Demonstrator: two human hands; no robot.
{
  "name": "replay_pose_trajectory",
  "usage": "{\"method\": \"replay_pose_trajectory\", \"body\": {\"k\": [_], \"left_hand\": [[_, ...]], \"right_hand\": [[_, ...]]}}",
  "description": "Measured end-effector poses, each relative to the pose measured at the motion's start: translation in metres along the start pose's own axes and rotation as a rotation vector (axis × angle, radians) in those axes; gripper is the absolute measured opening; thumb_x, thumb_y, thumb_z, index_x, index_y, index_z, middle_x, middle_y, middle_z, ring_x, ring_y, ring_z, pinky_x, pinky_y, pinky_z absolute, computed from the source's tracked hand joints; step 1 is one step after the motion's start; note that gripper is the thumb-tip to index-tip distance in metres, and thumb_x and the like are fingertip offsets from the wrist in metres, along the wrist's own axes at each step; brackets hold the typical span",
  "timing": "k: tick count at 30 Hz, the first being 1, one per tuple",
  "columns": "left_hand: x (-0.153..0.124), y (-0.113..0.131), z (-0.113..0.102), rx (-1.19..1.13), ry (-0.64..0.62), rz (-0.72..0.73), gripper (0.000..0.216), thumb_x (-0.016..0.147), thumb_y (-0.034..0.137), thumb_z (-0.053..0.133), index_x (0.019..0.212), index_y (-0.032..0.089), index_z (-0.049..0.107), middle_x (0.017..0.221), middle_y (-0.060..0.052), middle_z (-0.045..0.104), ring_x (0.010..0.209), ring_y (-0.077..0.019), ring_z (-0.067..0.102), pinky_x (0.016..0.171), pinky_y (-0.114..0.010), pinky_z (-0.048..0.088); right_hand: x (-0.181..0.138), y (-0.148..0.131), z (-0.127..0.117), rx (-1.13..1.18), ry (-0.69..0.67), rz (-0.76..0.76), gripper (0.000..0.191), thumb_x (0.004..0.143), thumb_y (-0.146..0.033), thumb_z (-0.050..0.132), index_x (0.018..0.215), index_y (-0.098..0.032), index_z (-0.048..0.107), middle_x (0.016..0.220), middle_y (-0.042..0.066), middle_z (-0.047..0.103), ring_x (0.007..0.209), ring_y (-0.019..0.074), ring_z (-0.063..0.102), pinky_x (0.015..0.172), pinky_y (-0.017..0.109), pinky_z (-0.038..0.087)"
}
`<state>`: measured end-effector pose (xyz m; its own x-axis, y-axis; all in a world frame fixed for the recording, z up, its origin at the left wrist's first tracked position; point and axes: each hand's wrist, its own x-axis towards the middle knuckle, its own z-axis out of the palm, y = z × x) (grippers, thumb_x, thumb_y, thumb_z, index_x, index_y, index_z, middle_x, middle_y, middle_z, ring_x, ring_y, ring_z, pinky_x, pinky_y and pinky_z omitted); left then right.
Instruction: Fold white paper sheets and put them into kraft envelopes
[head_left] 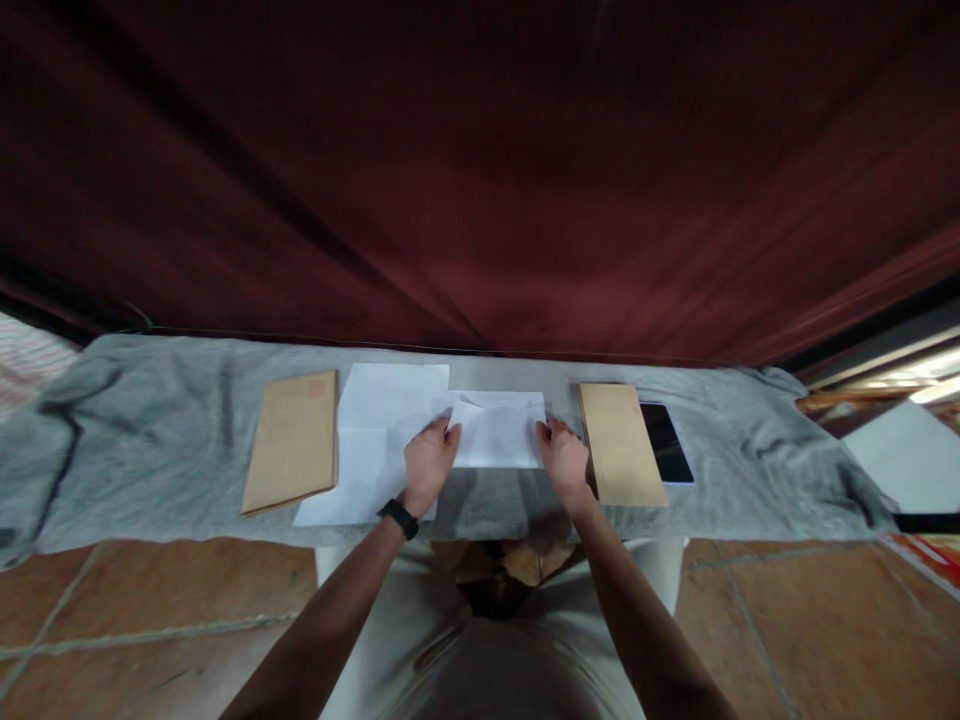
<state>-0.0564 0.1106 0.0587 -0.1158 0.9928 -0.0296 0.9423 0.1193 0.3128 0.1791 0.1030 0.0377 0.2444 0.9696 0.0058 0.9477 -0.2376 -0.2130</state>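
A folded sheet of white paper is held level between my two hands, in the middle of the head view. My left hand pinches its left edge, thumb on top. At the opposite edge my right hand grips it the same way. The upper layer of the fold stands slightly apart along the far side. Under and beside my left hand lie white paper sheets. Just right of my right hand is a stack of brown envelopes.
Another pile of brown envelopes lies at the left. A dark-screened phone rests partly beside the right envelopes. Grey cloth covers the narrow table. Behind it hangs a dark red curtain. A white panel stands at far right.
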Motion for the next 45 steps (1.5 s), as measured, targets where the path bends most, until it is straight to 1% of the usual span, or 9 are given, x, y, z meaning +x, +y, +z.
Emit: {"method": "replay_pose_trajectory", "body": {"k": [9,17,26,32,37,39,41,43,45], "left_hand": [[0.009,0.009,-0.005,0.057,-0.068,-0.095,0.035,0.100,0.043,0.044,0.112,0.022,0.070,0.102,-0.011,0.077,0.095,-0.0257,0.073,0.077,-0.031,0.049],[0.020,0.010,-0.004,0.089,-0.091,-0.109,0.037,0.100,0.045,0.043,0.107,0.021,0.071,0.100,-0.012,0.077,0.096,-0.0270,0.072,0.077,-0.033,0.050],[0.025,0.012,-0.001,0.118,-0.050,-0.102,0.041,0.101,0.044,0.040,0.116,0.019,0.068,0.096,-0.014,0.076,0.094,-0.0283,0.073,0.077,-0.034,0.051],[0.026,0.013,0.004,0.130,-0.036,-0.102,0.044,0.102,0.047,0.036,0.114,0.019,0.068,0.093,-0.014,0.076,0.092,-0.0292,0.073,0.076,-0.035,0.050],[0.026,0.014,0.006,0.152,-0.015,-0.070,0.045,0.103,0.047,0.033,0.113,0.018,0.067,0.092,-0.014,0.076,0.090,-0.0288,0.074,0.075,-0.034,0.050],[0.025,0.014,0.006,0.158,-0.018,-0.057,0.046,0.104,0.047,0.032,0.115,0.017,0.066,0.092,-0.015,0.076,0.089,-0.0284,0.074,0.074,-0.034,0.049],[0.025,0.015,0.006,0.163,-0.020,-0.042,0.046,0.104,0.046,0.032,0.116,0.017,0.065,0.093,-0.015,0.076,0.090,-0.0280,0.074,0.074,-0.033,0.049],[0.024,0.016,0.006,0.168,-0.016,-0.020,0.045,0.104,0.045,0.031,0.116,0.017,0.065,0.095,-0.015,0.076,0.091,-0.0275,0.074,0.074,-0.033,0.049],[0.024,0.017,0.007,0.173,-0.011,0.000,0.045,0.105,0.044,0.030,0.116,0.017,0.064,0.097,-0.015,0.075,0.091,-0.0273,0.073,0.074,-0.033,0.049]], "right_hand": [[0.012,-0.005,-0.001,-0.036,-0.026,0.031,0.033,0.104,-0.040,0.047,0.104,-0.017,0.071,0.100,0.013,0.077,0.088,0.0206,0.075,0.074,0.024,0.050],[0.021,-0.009,-0.001,-0.043,-0.008,0.035,0.037,0.102,-0.042,0.048,0.097,-0.015,0.074,0.095,0.015,0.078,0.083,0.0211,0.075,0.072,0.025,0.051],[0.031,-0.012,-0.001,-0.063,0.012,0.003,0.038,0.103,-0.041,0.048,0.098,-0.014,0.075,0.094,0.016,0.077,0.080,0.0220,0.075,0.072,0.028,0.052],[0.032,-0.014,0.000,-0.067,0.040,-0.005,0.038,0.104,-0.039,0.045,0.102,-0.012,0.073,0.094,0.017,0.076,0.082,0.0226,0.075,0.072,0.028,0.052],[0.033,-0.016,0.002,-0.076,0.036,0.014,0.037,0.105,-0.039,0.043,0.106,-0.013,0.070,0.099,0.017,0.075,0.085,0.0228,0.074,0.074,0.030,0.052],[0.033,-0.016,0.001,-0.071,0.031,0.038,0.036,0.105,-0.038,0.042,0.110,-0.013,0.068,0.100,0.017,0.074,0.086,0.0235,0.073,0.075,0.031,0.052],[0.031,-0.017,-0.001,-0.059,0.055,0.046,0.034,0.105,-0.035,0.042,0.116,-0.012,0.065,0.104,0.018,0.073,0.092,0.0254,0.071,0.078,0.033,0.052],[0.027,-0.019,-0.003,-0.039,0.121,0.012,0.036,0.104,-0.032,0.043,0.126,-0.010,0.060,0.115,0.021,0.070,0.103,0.0288,0.068,0.086,0.038,0.052],[0.020,-0.026,-0.002,0.017,0.187,-0.095,0.041,0.104,-0.030,0.042,0.136,-0.009,0.055,0.131,0.023,0.063,0.118,0.0306,0.061,0.097,0.042,0.049]]}}
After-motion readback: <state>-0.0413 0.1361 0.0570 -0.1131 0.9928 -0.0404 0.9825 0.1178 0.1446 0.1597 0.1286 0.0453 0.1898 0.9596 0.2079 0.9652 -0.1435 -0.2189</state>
